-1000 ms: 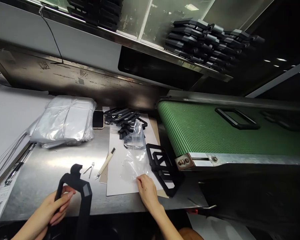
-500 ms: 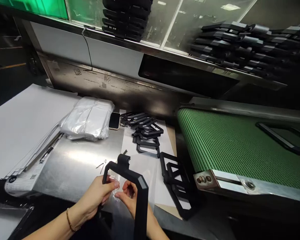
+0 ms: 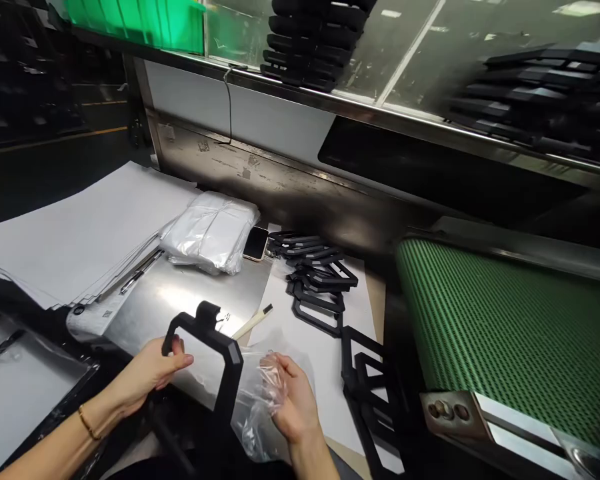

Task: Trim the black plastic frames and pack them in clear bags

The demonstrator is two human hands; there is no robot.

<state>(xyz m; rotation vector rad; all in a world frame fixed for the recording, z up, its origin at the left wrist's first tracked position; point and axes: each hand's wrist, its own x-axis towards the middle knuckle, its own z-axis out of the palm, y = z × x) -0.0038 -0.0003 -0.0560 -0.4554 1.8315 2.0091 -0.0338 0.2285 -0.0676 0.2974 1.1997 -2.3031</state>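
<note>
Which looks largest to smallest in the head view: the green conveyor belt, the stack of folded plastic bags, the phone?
1. green conveyor belt, though it is cut off at the frame edge
2. stack of folded plastic bags
3. phone, lying beside the bags

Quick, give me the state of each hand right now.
Left hand: closed around the black plastic frame, holding it up.
Right hand: gripping the clear plastic bag.

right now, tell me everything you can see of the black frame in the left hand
The black frame is a matte, plastic-looking loop with chamfered corners and a hooked tab on its top edge. It stands upright over the near edge of the steel table. The left hand grips its left corner, and its right leg runs down against the clear plastic bag held by the right hand. Its lower end is hidden.
</note>
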